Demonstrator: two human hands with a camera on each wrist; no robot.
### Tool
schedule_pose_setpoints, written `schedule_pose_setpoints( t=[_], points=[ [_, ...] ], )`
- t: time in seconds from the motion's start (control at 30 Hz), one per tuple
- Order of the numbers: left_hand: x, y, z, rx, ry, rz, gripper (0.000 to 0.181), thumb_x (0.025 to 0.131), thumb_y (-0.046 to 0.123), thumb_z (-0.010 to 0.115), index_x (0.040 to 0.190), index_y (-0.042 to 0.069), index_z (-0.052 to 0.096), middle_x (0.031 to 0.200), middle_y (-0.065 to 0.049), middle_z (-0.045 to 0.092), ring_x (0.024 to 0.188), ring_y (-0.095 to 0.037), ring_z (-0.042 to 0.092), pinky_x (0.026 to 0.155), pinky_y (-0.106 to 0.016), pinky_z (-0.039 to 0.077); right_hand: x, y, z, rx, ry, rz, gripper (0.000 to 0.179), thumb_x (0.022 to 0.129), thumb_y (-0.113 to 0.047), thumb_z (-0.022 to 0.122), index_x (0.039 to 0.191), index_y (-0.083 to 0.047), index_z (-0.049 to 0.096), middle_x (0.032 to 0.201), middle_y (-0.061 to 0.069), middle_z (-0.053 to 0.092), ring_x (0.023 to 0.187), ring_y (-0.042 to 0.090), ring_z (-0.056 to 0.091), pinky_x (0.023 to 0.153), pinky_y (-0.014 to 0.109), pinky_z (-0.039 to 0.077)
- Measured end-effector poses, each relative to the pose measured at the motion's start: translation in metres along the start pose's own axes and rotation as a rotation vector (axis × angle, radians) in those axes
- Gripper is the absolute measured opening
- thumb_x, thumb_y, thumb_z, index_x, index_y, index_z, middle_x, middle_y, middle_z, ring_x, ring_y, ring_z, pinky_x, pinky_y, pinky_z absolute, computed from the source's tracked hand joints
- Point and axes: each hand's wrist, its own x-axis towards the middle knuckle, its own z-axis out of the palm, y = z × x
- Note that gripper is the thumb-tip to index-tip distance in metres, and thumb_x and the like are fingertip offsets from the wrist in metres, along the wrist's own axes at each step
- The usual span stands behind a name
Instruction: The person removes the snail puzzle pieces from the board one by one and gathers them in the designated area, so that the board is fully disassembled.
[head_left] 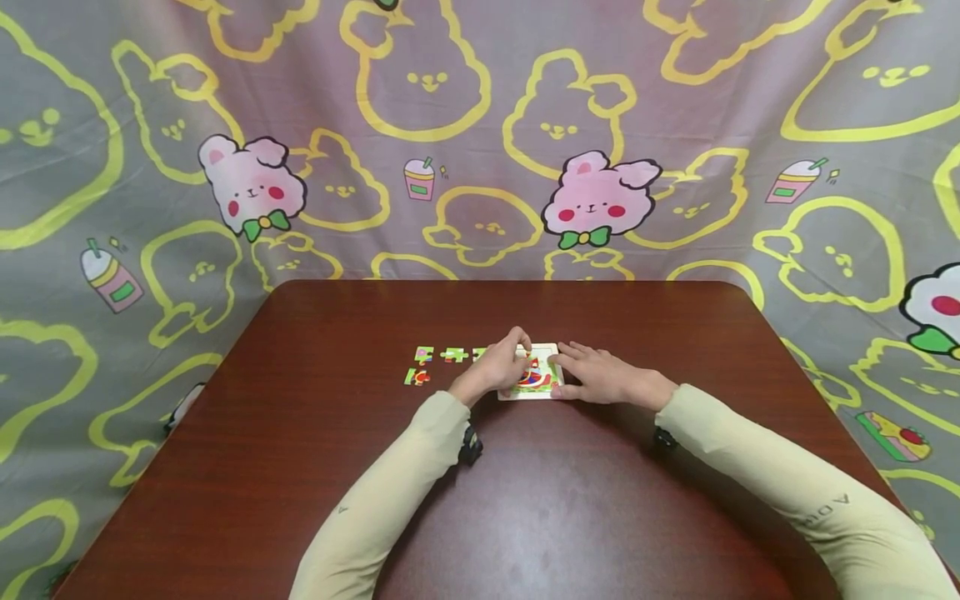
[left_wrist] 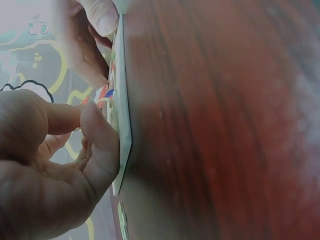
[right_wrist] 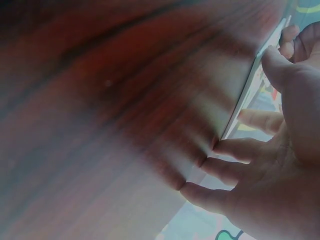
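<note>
A small jigsaw puzzle board (head_left: 546, 396) with a pale frame and a bright picture lies flat on the table. My left hand (head_left: 495, 367) is over its left part, thumb and forefinger pinching a puzzle piece (left_wrist: 101, 94) with red and white on it, mostly hidden by the fingers. From the right, my right hand (head_left: 603, 377) spreads its fingers along the board. Its thumb and forefinger touch the board's right side, while the other fingertips rest on the table, as the right wrist view shows.
Several loose green puzzle pieces (head_left: 453, 355) lie left of the board, one partly behind the left hand. The brown wooden table (head_left: 337, 433) meets a patterned curtain (head_left: 480, 150) at its back and sides.
</note>
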Motion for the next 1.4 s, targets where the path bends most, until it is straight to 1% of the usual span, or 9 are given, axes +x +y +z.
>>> schedule_pose_setpoints(
  t=[0.1,0.17,0.4,0.47,0.57,0.73,0.93,1.13,1.4],
  points=[
    [0.002,0.0,0.002,-0.008,0.0,0.011,0.014,0.101,0.015,0.051,0.113,0.015,0.045,0.063,-0.002,0.047,0.039,-0.01,0.047,0.043,-0.026,0.05,0.0,0.001,-0.001,-0.014,0.005,-0.013,0.07,0.094,-0.054,0.056,0.147,-0.01,0.042,0.157,0.025,0.029,0.145,0.047,0.026,0.104,0.071,0.031],
    [0.003,0.0,0.002,-0.015,-0.008,0.014,0.012,0.101,0.015,0.05,0.112,0.015,0.045,0.062,0.0,0.044,0.039,-0.01,0.046,0.043,-0.026,0.05,0.0,0.001,-0.001,-0.021,0.008,-0.019,0.07,0.094,-0.054,0.056,0.147,-0.01,0.042,0.157,0.025,0.03,0.145,0.047,0.026,0.104,0.071,0.032],
    [0.008,-0.003,-0.001,-0.121,-0.049,0.001,0.013,0.101,0.014,0.05,0.113,0.011,0.045,0.07,-0.004,0.054,0.046,-0.014,0.052,0.047,-0.025,0.049,0.0,0.002,-0.001,-0.024,0.014,-0.021,0.07,0.095,-0.054,0.055,0.147,-0.01,0.043,0.157,0.025,0.03,0.145,0.047,0.027,0.104,0.071,0.032],
    [0.009,-0.006,-0.004,-0.162,-0.049,0.018,0.013,0.101,0.012,0.051,0.112,0.01,0.046,0.069,-0.005,0.055,0.048,-0.015,0.052,0.047,-0.026,0.049,0.0,0.001,-0.002,-0.02,0.016,-0.022,0.069,0.095,-0.054,0.056,0.147,-0.01,0.042,0.157,0.025,0.03,0.145,0.047,0.026,0.104,0.071,0.031],
    [0.008,-0.009,-0.009,-0.186,-0.047,0.053,0.012,0.101,0.012,0.051,0.111,0.009,0.046,0.069,-0.004,0.054,0.05,-0.017,0.054,0.048,-0.027,0.049,0.0,0.001,-0.001,-0.018,0.014,-0.019,0.069,0.095,-0.054,0.055,0.147,-0.01,0.042,0.157,0.025,0.029,0.145,0.047,0.026,0.105,0.071,0.031],
    [0.006,-0.014,-0.018,-0.17,-0.057,0.092,0.012,0.101,0.013,0.052,0.111,0.008,0.046,0.078,-0.006,0.053,0.055,-0.017,0.055,0.05,-0.027,0.047,-0.001,0.0,0.002,-0.005,0.004,-0.014,0.07,0.095,-0.055,0.055,0.148,-0.011,0.041,0.158,0.023,0.028,0.146,0.046,0.024,0.105,0.071,0.03],
    [0.002,-0.021,-0.032,-0.151,-0.051,0.109,0.013,0.1,0.013,0.054,0.111,0.008,0.048,0.081,-0.006,0.054,0.057,-0.018,0.056,0.05,-0.028,0.047,-0.001,0.0,0.002,-0.01,0.005,0.002,0.07,0.094,-0.055,0.055,0.147,-0.012,0.041,0.158,0.023,0.028,0.146,0.045,0.025,0.106,0.07,0.03],
    [-0.005,-0.031,-0.046,-0.145,-0.077,0.103,0.012,0.098,0.009,0.057,0.108,0.008,0.051,0.083,-0.007,0.058,0.064,-0.024,0.061,0.052,-0.029,0.048,-0.001,-0.002,0.002,-0.01,0.0,0.001,0.07,0.094,-0.055,0.055,0.148,-0.012,0.041,0.159,0.022,0.027,0.146,0.045,0.024,0.107,0.07,0.03],
    [-0.012,-0.045,-0.063,-0.125,-0.084,0.093,0.013,0.097,0.009,0.059,0.108,0.007,0.051,0.082,-0.007,0.058,0.062,-0.019,0.059,0.051,-0.027,0.047,-0.002,-0.001,0.002,-0.012,0.015,-0.005,0.07,0.095,-0.055,0.055,0.148,-0.012,0.04,0.159,0.022,0.027,0.147,0.044,0.025,0.107,0.069,0.03]
  ],
)
